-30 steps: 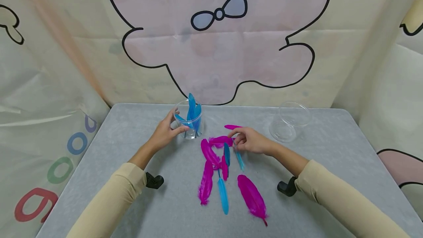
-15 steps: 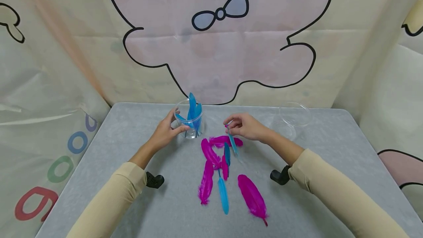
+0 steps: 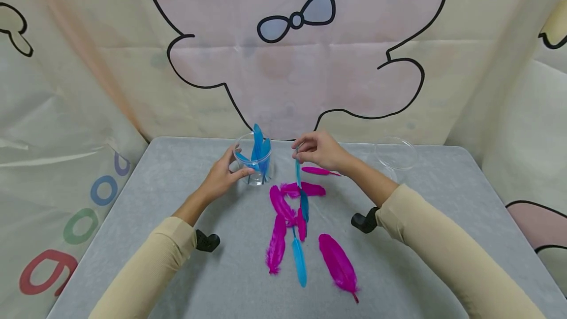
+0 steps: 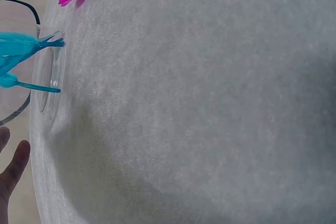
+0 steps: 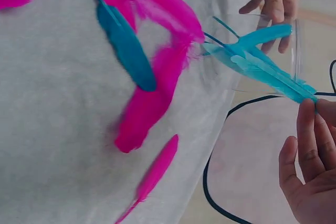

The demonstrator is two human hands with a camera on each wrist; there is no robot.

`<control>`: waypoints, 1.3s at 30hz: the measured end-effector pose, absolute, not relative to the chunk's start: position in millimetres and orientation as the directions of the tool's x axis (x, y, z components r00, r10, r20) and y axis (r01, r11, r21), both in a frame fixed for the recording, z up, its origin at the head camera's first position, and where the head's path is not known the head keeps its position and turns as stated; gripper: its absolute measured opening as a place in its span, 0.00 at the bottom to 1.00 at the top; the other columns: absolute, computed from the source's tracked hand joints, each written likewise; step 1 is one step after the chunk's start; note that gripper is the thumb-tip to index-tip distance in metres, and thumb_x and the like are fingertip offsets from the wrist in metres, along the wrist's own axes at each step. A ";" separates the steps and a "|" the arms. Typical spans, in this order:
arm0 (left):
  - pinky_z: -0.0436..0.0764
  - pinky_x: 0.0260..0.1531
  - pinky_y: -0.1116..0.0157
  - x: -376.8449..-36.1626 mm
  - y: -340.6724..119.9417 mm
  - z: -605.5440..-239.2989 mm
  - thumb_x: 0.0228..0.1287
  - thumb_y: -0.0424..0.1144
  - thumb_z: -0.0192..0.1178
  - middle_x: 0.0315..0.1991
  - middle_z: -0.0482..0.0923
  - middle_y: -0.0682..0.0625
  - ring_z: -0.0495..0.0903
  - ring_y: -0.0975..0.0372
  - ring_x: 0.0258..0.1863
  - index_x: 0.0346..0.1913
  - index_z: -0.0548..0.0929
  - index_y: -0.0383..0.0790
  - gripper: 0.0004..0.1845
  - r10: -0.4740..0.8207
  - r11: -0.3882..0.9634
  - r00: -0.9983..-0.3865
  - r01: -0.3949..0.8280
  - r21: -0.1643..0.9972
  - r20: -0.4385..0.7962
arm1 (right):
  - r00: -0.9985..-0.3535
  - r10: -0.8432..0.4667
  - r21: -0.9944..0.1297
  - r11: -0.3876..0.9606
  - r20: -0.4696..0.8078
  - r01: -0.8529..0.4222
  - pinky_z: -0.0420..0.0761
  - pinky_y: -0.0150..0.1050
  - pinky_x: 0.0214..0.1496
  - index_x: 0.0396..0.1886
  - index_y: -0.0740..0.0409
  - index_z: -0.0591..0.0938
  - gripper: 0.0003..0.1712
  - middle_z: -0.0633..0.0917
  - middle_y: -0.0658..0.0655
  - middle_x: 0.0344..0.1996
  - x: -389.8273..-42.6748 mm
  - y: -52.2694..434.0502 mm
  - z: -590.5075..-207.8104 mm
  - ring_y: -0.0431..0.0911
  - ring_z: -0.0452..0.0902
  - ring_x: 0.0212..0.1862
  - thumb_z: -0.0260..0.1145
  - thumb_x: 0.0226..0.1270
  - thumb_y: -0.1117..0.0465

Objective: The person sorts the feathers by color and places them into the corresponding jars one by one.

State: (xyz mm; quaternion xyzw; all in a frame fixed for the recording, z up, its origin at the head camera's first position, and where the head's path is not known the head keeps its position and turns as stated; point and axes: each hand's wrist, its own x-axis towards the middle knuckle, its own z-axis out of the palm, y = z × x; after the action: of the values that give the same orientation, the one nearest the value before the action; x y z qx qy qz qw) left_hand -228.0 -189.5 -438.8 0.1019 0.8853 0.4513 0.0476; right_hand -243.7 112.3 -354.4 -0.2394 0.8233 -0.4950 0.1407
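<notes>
Your left hand [image 3: 221,174] grips the clear cup [image 3: 253,166] at frame centre. Your right hand [image 3: 316,150] pinches a blue feather [image 3: 298,171], hanging just right of the cup. Transfer step: next, align the feather over the rim and lower it.

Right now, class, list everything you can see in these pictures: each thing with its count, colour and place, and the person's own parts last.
Table: one, grey, fills the foreground.
Clear cup: one, transparent, far left-centre of the table, blue feathers standing in it.
Blue feathers in the cup: about three, count unsure.
Held blue feather: one, hanging from the right hand beside the cup.
Loose blue feathers: two, mid-table among the pink ones.
Pink feathers: about six, magenta, scattered mid-table.
Empty clear cup: one, transparent, far right of the table.
Backdrop: cream sheet with a pink cartoon shape and a blue bow.
Left hand: rests against the cup with the feathers.
Right hand: pinches the held feather.
Sleeves: two, beige.
</notes>
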 end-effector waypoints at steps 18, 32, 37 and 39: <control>0.65 0.64 0.38 -215.3 -182.4 -432.1 0.65 0.53 0.66 0.77 0.56 0.41 0.59 0.44 0.74 0.80 0.47 0.44 0.51 0.197 0.567 -0.980 0.116 0.815 0.003 | -0.857 -0.508 -0.900 0.327 0.087 -0.286 0.81 0.47 0.56 0.45 0.66 0.84 0.10 0.88 0.61 0.36 -252.4 96.1 -318.0 0.49 0.86 0.38 0.66 0.71 0.63; 0.65 0.65 0.40 -213.7 -184.9 -432.4 0.65 0.54 0.66 0.77 0.56 0.41 0.60 0.45 0.73 0.80 0.46 0.45 0.51 0.194 0.577 -0.981 0.105 0.810 -0.011 | -0.864 -0.465 -0.922 0.213 0.196 -0.323 0.80 0.44 0.58 0.46 0.66 0.84 0.10 0.87 0.64 0.41 -257.0 77.4 -301.4 0.55 0.86 0.43 0.65 0.71 0.64; 0.65 0.66 0.40 -214.9 -185.6 -432.1 0.65 0.54 0.66 0.76 0.57 0.41 0.61 0.45 0.73 0.80 0.46 0.45 0.51 0.200 0.582 -0.980 0.111 0.805 -0.009 | -0.869 -0.457 -0.934 0.191 0.189 -0.303 0.81 0.43 0.58 0.46 0.66 0.84 0.10 0.86 0.65 0.41 -257.2 71.0 -304.6 0.55 0.86 0.43 0.65 0.71 0.65; 0.65 0.66 0.40 -215.3 -185.9 -431.7 0.65 0.54 0.66 0.76 0.57 0.41 0.61 0.45 0.73 0.80 0.46 0.46 0.51 0.202 0.581 -0.979 0.112 0.806 -0.009 | -0.874 -0.449 -0.936 0.189 0.186 -0.296 0.81 0.43 0.58 0.46 0.66 0.84 0.09 0.86 0.65 0.42 -257.2 68.5 -305.9 0.54 0.86 0.43 0.65 0.71 0.65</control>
State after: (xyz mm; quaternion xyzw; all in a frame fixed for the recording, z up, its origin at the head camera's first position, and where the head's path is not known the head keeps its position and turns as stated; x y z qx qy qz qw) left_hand -215.3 -185.9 -431.7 0.0885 0.8877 0.4490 0.0498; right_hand -257.2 68.5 -305.9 -0.2423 0.7682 -0.5890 0.0650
